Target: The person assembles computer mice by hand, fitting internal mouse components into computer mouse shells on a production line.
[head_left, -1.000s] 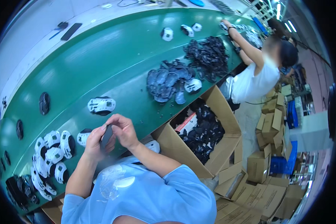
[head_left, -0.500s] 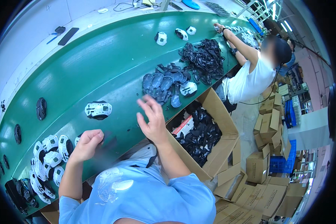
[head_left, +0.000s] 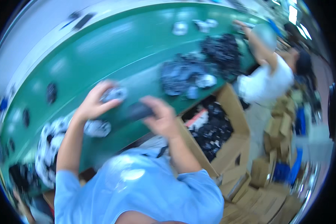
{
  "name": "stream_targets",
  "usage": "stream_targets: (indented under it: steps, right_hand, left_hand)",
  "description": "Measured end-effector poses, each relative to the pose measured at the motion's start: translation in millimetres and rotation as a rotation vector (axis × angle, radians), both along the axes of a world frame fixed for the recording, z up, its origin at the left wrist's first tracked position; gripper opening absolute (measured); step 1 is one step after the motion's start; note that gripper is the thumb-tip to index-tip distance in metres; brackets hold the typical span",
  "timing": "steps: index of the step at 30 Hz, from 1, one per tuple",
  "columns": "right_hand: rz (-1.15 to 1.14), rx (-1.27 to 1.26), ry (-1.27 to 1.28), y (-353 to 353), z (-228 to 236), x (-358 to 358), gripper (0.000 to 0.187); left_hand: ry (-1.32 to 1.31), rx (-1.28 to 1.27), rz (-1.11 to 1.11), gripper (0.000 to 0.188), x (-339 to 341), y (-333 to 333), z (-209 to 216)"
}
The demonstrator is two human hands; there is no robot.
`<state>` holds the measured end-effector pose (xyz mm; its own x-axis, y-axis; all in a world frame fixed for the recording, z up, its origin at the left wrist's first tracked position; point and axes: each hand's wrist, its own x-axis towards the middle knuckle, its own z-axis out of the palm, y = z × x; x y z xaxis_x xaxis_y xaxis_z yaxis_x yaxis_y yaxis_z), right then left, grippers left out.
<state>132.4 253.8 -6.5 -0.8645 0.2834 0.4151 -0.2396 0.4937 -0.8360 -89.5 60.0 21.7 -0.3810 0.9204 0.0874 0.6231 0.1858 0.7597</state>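
Note:
My left hand (head_left: 95,102) is closed around the edge of a white and black slotted shell (head_left: 115,94), which looks like part of a protective pad, on or just above the green table (head_left: 138,80). Between the thumb and fingers of my right hand (head_left: 161,116) is a dark curved cap (head_left: 137,111), smeared by motion. Another white shell (head_left: 98,128) lies beside my left forearm. Left of that forearm is a cluster of white and black shells (head_left: 48,149). Beyond my right hand lies a pile of dark caps (head_left: 177,76).
An open carton (head_left: 227,106) of black parts stands at the table's right edge. A heap of black pieces (head_left: 221,54) lies farther off. A co-worker in a white shirt (head_left: 267,84) works at the far right. Another person's arm (head_left: 22,205) shows at lower left.
My left hand has moved forward from a fist and taken hold of the white shell. My right hand, empty and spread before, now has a dark cap. The whole view has shifted.

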Motion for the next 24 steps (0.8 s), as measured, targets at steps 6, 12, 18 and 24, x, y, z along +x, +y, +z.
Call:
stream_targets:
  steps: [6,12,18,24]
  right_hand:
    - [-0.205,-0.895,0.178,22,-39,27,0.053]
    - [-0.021,-1.024,0.152,11,-36,24,0.068]
    - [-0.044,-1.154,0.048,-29,-29,-11,0.069]
    - [0.085,-1.171,0.098,-82,-11,-65,0.057]
  left_hand:
    - [0.516,-0.221,-0.139,0.089,-13,27,-54]
    - [0.538,-0.346,-0.042,0.074,-26,4,-46]
    - [0.157,0.010,0.196,0.070,-6,-3,-18]
    - [-0.812,0.390,0.441,0.058,49,-26,-11]
